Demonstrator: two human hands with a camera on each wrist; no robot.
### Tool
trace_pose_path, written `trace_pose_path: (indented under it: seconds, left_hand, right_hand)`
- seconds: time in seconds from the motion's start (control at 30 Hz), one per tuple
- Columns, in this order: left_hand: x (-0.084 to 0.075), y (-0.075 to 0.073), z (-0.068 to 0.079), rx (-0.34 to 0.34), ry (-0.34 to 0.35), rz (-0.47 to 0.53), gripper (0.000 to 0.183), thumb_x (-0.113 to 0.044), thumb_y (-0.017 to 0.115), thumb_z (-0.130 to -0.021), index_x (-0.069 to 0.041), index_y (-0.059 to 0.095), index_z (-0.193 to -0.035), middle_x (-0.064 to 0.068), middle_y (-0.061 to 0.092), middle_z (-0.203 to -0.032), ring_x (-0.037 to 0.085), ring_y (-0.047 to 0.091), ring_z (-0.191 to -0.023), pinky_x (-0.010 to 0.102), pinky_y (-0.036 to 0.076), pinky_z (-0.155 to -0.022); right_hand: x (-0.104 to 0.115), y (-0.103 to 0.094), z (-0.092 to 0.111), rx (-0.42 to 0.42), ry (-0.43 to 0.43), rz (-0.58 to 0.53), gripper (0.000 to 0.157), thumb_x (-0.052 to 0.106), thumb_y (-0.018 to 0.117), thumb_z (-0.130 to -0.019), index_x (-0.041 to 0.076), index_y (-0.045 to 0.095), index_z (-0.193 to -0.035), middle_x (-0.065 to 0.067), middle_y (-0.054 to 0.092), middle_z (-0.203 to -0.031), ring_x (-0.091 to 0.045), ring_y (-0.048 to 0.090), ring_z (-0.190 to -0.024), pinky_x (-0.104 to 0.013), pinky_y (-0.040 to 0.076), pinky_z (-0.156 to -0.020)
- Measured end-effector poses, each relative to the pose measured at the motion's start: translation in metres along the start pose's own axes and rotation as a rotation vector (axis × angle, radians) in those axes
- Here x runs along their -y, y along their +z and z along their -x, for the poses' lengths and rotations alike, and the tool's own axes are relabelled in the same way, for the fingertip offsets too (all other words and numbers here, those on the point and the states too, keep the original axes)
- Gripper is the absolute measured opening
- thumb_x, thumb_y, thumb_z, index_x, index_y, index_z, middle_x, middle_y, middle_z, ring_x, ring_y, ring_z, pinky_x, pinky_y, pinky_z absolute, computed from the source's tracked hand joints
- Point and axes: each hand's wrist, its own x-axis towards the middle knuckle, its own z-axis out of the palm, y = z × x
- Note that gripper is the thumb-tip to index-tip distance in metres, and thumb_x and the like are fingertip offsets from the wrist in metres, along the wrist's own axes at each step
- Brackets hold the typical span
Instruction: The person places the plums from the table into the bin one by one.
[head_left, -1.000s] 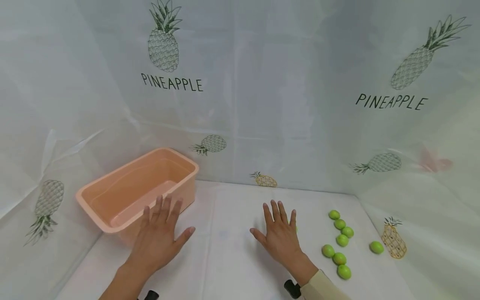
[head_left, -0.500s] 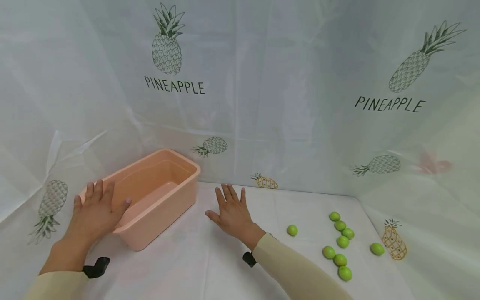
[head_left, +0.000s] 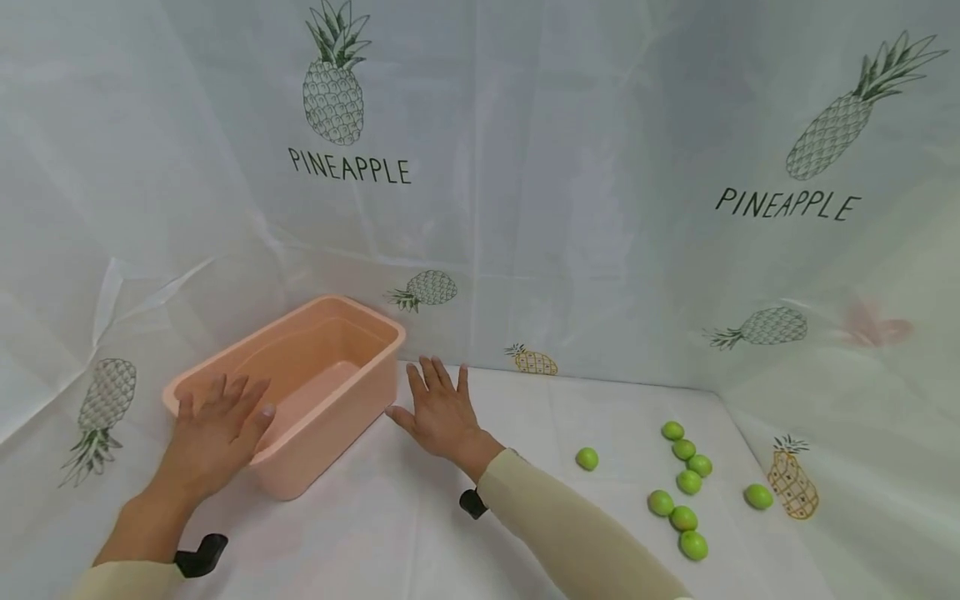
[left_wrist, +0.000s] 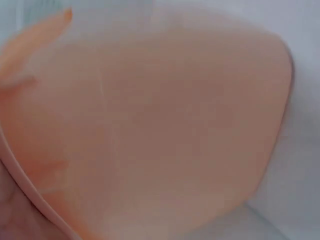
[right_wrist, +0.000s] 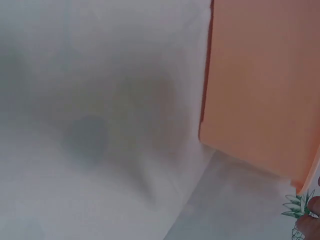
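Observation:
A peach-coloured plastic basin (head_left: 330, 417) stands at the back left, long and deep with a wide rim. Over its near left end lies my left hand (head_left: 210, 442), fingers spread across the rim; the left wrist view is mostly filled by the outer wall (left_wrist: 175, 120) of the basin. My right hand (head_left: 442, 412) is beside the far right corner, palm down with fingers extended. In the right wrist view its fingertips (right_wrist: 311, 222) show at the lower right edge, just past the basin's rim (right_wrist: 302, 187). Neither hand grips anything.
Several small green round fruits (head_left: 689, 482) lie scattered on the right of the white-covered table (head_left: 510, 500). One fruit (head_left: 587, 458) sits apart, nearer the middle. White sheeting (head_left: 555, 208) printed with pineapples rises behind and at both sides.
Both hands have moved left: the left from in front of the basin to its near left end, the right from mid-table to its far right corner. The basin and fruits stay in place.

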Motion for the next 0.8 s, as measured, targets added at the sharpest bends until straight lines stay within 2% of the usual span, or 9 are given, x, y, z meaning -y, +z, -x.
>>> trace_pose_path:
  seconds: [0.13,0.3,0.43,0.53,0.8]
  left_hand:
    - [-0.029,0.005,0.007,0.029,0.043,-0.077,0.062,-0.045,0.041,-0.113,-0.005,0.043,-0.161,0.035,0.037,-0.162,0.056,0.021,-0.156,0.08,-0.003,-0.121]
    - [-0.07,0.014,0.012,0.064,0.076,-0.18,0.065,-0.049,0.039,-0.113,-0.007,0.043,-0.162,0.031,0.037,-0.164,0.053,0.027,-0.156,0.077,0.002,-0.123]
    - [-0.097,0.018,0.011,0.107,0.087,-0.203,0.069,-0.055,0.036,-0.112,-0.009,0.04,-0.163,0.027,0.034,-0.166,0.049,0.026,-0.157,0.076,0.004,-0.124]
    - [-0.106,0.019,0.01,0.124,0.069,-0.188,0.07,-0.056,0.034,-0.112,-0.009,0.038,-0.164,0.025,0.032,-0.168,0.048,0.024,-0.158,0.075,0.003,-0.125]
    - [-0.098,0.014,0.005,0.15,0.041,-0.133,0.07,-0.053,0.033,-0.114,-0.004,0.035,-0.165,0.028,0.029,-0.168,0.05,0.022,-0.158,0.075,0.004,-0.125]
  right_hand:
    - [0.005,-0.002,-0.003,-0.002,-0.003,-0.034,0.081,0.067,0.034,-0.108,0.013,0.028,-0.169,-0.012,0.023,-0.176,-0.031,0.018,-0.164,-0.071,0.013,-0.127]
    - [0.012,-0.007,-0.008,-0.013,-0.008,-0.034,0.08,0.066,0.033,-0.109,0.012,0.029,-0.168,-0.013,0.024,-0.175,-0.032,0.02,-0.163,-0.07,0.016,-0.127]
    - [0.017,-0.011,-0.011,-0.01,-0.015,-0.065,0.08,0.067,0.03,-0.109,0.013,0.029,-0.168,-0.011,0.023,-0.176,-0.031,0.02,-0.163,-0.069,0.019,-0.127]
    - [0.022,-0.011,-0.013,0.017,-0.037,-0.089,0.081,0.069,0.026,-0.108,0.016,0.026,-0.169,-0.008,0.019,-0.177,-0.029,0.018,-0.164,-0.066,0.018,-0.129]
    - [0.037,-0.009,-0.014,0.102,-0.105,-0.101,0.084,0.074,0.017,-0.105,0.022,0.017,-0.171,-0.001,0.01,-0.179,-0.024,0.011,-0.165,-0.06,0.014,-0.132]
